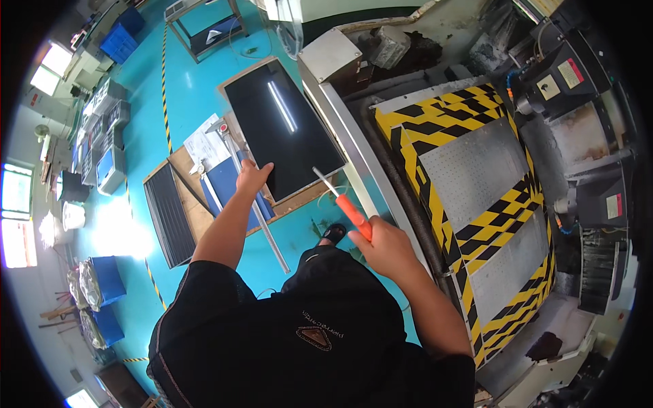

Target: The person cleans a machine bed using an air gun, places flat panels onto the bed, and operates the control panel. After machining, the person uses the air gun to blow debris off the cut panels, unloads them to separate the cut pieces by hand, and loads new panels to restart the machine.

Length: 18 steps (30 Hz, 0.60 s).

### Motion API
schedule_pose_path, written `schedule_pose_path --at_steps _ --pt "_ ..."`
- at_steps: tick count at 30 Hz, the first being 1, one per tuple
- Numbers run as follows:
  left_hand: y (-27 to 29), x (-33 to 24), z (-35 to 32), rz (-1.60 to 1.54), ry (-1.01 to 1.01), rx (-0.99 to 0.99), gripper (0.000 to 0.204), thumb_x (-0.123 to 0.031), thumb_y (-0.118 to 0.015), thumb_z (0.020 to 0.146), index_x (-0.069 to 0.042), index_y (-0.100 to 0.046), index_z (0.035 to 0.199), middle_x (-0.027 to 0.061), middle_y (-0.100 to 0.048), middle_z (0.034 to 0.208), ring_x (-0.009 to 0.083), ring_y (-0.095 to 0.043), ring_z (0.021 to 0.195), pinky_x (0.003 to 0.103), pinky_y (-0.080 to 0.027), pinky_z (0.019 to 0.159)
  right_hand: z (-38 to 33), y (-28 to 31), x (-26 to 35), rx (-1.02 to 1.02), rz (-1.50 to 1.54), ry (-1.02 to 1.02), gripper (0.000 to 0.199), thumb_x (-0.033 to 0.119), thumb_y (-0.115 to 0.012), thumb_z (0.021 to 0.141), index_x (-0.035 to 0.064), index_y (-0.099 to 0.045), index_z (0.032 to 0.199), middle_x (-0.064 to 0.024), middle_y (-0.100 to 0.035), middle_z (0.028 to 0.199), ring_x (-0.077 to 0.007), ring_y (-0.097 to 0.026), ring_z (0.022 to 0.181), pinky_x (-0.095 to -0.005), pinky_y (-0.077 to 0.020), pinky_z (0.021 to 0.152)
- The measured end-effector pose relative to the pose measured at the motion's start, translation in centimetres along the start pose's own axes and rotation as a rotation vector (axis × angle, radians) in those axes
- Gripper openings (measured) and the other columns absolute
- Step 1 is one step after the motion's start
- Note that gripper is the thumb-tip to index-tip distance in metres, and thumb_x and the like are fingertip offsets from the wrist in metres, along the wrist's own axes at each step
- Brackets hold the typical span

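Centre: orange-handled tool [353, 215] gripped by right hand [386, 246] | left of centre: left hand [252, 178] seen near black panel [282, 132], grip cannot be told

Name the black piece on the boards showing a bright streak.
The smooth black panel, farther right; the ridged black piece, farther left, shows no such streak.

Left hand [252, 178] extended, thumb [268, 168] spread; right hand [385, 246] (held lower) clenched.

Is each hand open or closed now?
Left hand: by the black rectangular panel; grip cannot be told.
Right hand: closed, holding an orange-handled tool with metal shaft.
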<state>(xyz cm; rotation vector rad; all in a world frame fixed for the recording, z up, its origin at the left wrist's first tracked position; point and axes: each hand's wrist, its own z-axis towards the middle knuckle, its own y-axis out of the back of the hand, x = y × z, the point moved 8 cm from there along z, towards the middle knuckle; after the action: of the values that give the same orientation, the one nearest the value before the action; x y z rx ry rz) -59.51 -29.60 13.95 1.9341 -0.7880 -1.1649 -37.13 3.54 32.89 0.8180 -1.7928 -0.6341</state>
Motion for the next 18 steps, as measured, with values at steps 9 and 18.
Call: schedule_pose_path --at_steps 9,18 --pt "-1.0 0.9 5.0 0.004 -0.068 0.187 0.06 -0.06 -0.074 0.081 -0.001 -0.066 0.076 0.0125 -0.068 0.068 0.0281 -0.07 0.066 0.041 -0.055 0.068 -5.5 -1.2 -2.9 0.19 -0.059 -0.082 0.05 0.052 -0.065 0.093 0.0018 -0.065 0.091 -0.0201 -0.069 0.088 -0.0411 -0.067 0.085 -0.0483 -0.0521 0.075" --pt "-2.2 2.4 7.8 -0.091 0.091 0.45 0.053 -0.053 -0.077 0.085 -0.005 -0.06 0.073 0.0073 -0.059 0.06 0.0179 -0.056 0.046 0.031 -0.042 0.04 -14.5 10.8 -17.0 -0.425 0.141 -0.669 0.05 0.048 -0.06 0.097 -0.0022 -0.062 0.103 -0.0251 -0.069 0.095 -0.0454 -0.066 0.095 -0.0497 -0.0507 0.081"
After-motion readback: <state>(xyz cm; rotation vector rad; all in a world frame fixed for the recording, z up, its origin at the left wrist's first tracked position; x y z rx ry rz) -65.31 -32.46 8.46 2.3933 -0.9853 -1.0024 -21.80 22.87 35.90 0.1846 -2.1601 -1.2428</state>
